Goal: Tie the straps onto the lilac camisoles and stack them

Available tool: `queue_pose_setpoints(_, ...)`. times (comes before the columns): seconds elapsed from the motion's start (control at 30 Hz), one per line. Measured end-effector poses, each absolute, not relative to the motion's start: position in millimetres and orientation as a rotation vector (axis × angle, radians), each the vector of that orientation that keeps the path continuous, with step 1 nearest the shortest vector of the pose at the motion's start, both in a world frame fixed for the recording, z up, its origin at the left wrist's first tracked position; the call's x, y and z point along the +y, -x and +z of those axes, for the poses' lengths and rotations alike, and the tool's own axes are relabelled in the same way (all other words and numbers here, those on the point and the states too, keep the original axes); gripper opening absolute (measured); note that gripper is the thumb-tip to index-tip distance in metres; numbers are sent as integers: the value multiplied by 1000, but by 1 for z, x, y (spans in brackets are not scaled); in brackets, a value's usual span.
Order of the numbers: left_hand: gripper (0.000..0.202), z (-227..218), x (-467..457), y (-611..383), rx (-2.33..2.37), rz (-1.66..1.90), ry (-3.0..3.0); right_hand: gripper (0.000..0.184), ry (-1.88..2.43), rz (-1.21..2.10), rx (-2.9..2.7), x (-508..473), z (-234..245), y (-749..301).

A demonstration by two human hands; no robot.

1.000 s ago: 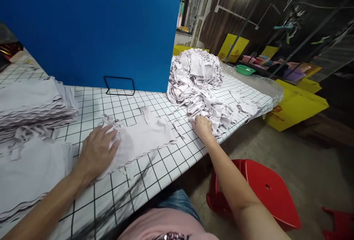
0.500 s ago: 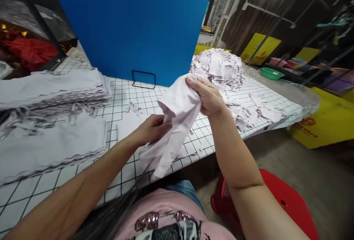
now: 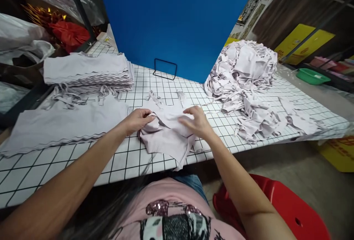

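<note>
A crumpled pale lilac fabric piece lies on the white gridded table near its front edge. My left hand pinches the piece's left upper corner with closed fingers. My right hand rests on its right side, fingers curled down onto the cloth, gripping it. A big loose heap of the same pale pieces sits to the right. Flat pieces lie to the left, with a neat stack behind them.
A blue panel stands upright at the back of the table with a black wire stand before it. A red plastic stool is at my lower right. Yellow boxes and a green basin stand beyond the table.
My right hand took a piece from the heap and lifted it; both hands then brought it down onto the table in front of me. The camera view has swung left.
</note>
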State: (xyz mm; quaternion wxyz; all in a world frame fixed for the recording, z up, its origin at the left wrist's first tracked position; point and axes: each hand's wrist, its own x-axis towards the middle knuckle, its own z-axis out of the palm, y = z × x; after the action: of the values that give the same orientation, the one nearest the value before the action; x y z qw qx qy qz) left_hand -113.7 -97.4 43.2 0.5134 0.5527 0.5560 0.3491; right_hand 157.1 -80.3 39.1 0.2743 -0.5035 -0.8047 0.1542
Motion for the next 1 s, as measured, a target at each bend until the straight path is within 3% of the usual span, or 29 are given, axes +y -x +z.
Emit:
queue_pose_setpoints(0.1, 37, 47, -97, 112, 1309, 818, -1288, 43, 1400, 279, -2439, -101, 39, -136)
queue_pose_setpoints(0.2, 33, 57, -99, 112, 1383, 875, -1441, 26, 1506, 189, -2498, -105, 38, -133)
queue_pose_setpoints(0.3, 21, 67, -102, 115, 1471, 904, -1619, 22, 1543, 215, -2431, -101, 41, -146)
queue_pose_setpoints(0.43, 18, 74, -107, 117, 1592, 812, -1678, 13, 1440, 488, -2171, -96, 48, -168)
queue_pose_setpoints(0.6, 40, 79, -111, 112, 1245, 623, -1439, 24, 1275, 1123, -1714, -92, 56, -189)
queue_pose_setpoints(0.83, 37, 88, -114, 124, 1114, 594, -1469, 24, 983, 1317, -1800, -109, 84, -214)
queue_pose_setpoints(1.0, 30, 91, -116, 126, 977, 536, -1442, 24, 988, 1370, -1669, -107, 78, -218)
